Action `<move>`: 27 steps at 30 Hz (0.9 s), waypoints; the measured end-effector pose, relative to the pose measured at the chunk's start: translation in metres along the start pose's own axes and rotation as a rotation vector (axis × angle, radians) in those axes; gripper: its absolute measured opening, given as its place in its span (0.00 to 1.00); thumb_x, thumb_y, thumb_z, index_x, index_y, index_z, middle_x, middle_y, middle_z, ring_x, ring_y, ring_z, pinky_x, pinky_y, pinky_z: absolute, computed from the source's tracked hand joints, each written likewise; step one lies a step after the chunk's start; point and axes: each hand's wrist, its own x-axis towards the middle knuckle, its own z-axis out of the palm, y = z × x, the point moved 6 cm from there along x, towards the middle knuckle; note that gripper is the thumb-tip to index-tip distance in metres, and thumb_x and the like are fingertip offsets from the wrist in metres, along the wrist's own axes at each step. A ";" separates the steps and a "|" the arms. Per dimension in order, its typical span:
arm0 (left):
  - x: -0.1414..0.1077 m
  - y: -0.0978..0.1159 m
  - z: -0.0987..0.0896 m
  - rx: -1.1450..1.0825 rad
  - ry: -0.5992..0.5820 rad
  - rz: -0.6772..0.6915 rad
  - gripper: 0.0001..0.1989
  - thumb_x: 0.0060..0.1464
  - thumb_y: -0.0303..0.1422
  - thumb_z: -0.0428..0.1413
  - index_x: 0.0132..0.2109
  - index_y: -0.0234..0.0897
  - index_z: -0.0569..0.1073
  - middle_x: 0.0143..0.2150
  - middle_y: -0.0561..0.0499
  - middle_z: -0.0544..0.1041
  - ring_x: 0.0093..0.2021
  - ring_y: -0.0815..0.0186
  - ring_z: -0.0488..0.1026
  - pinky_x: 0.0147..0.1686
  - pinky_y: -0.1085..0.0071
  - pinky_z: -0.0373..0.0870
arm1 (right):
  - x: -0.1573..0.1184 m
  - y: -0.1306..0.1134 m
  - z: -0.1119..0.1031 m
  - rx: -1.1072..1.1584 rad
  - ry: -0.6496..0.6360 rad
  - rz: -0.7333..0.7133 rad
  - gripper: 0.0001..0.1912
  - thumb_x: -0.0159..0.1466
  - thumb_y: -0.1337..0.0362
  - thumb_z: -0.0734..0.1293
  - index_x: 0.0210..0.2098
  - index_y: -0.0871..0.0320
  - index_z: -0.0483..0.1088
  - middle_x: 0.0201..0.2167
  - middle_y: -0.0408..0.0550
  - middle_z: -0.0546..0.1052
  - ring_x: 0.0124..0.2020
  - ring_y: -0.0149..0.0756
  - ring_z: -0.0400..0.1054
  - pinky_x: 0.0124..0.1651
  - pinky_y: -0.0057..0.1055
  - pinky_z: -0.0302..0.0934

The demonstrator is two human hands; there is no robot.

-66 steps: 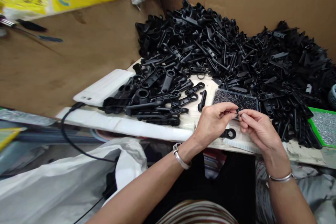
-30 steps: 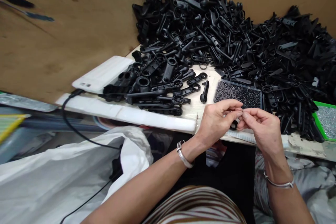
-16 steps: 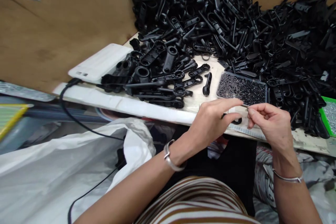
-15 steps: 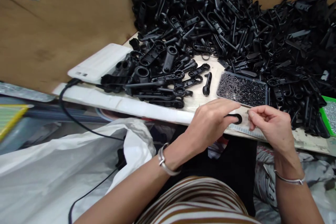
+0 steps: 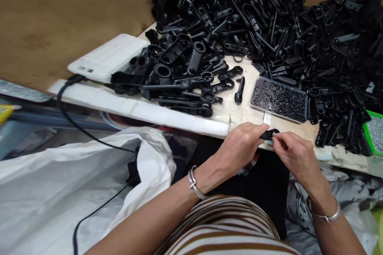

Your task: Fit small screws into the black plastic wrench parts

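My left hand (image 5: pixel 243 143) is closed on a black plastic part (image 5: pixel 268 134) with a rounded end, held over the table's front edge. Most of that part is covered by my fingers. The fingertips of my right hand (image 5: pixel 295 153) are pinched together right at the part's rounded end; whatever sits between them is too small to make out. Just behind both hands lies a clear plastic box (image 5: pixel 279 99) of small dark pieces. A single black lever-like part (image 5: pixel 239 90) rests on the table to the left of the box.
Black plastic parts (image 5: pixel 239 20) are heaped across the back, with smaller piles at left (image 5: pixel 179 83) and right (image 5: pixel 344 115). A white plastic case (image 5: pixel 107 56) stands at the left. At the right edge is a green tray (image 5: pixel 369 137). A black cable (image 5: pixel 86 133) hangs off the table's front.
My right hand has moved left, bringing its pinched fingertips to the black plastic part. My left hand has turned the part slightly and keeps hold of it. The view has shifted a little.
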 end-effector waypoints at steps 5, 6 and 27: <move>-0.003 -0.002 0.004 -0.018 0.003 -0.003 0.13 0.54 0.21 0.57 0.46 0.36 0.70 0.37 0.50 0.78 0.38 0.62 0.76 0.37 0.69 0.73 | 0.000 -0.012 0.006 -0.203 -0.119 0.007 0.12 0.69 0.70 0.57 0.30 0.59 0.67 0.26 0.47 0.72 0.25 0.35 0.68 0.27 0.30 0.54; -0.004 -0.002 0.004 -0.028 0.009 -0.001 0.13 0.54 0.22 0.57 0.46 0.36 0.70 0.37 0.49 0.78 0.38 0.62 0.76 0.37 0.69 0.73 | 0.001 -0.014 0.008 -0.235 -0.173 0.023 0.13 0.69 0.70 0.56 0.29 0.59 0.67 0.26 0.48 0.72 0.25 0.35 0.68 0.26 0.30 0.53; -0.005 -0.002 0.006 -0.163 0.048 0.071 0.09 0.57 0.20 0.53 0.44 0.34 0.71 0.38 0.48 0.78 0.39 0.63 0.76 0.39 0.69 0.73 | 0.015 0.006 0.008 0.084 -0.483 0.429 0.13 0.65 0.68 0.58 0.23 0.55 0.59 0.13 0.39 0.68 0.17 0.33 0.69 0.23 0.25 0.53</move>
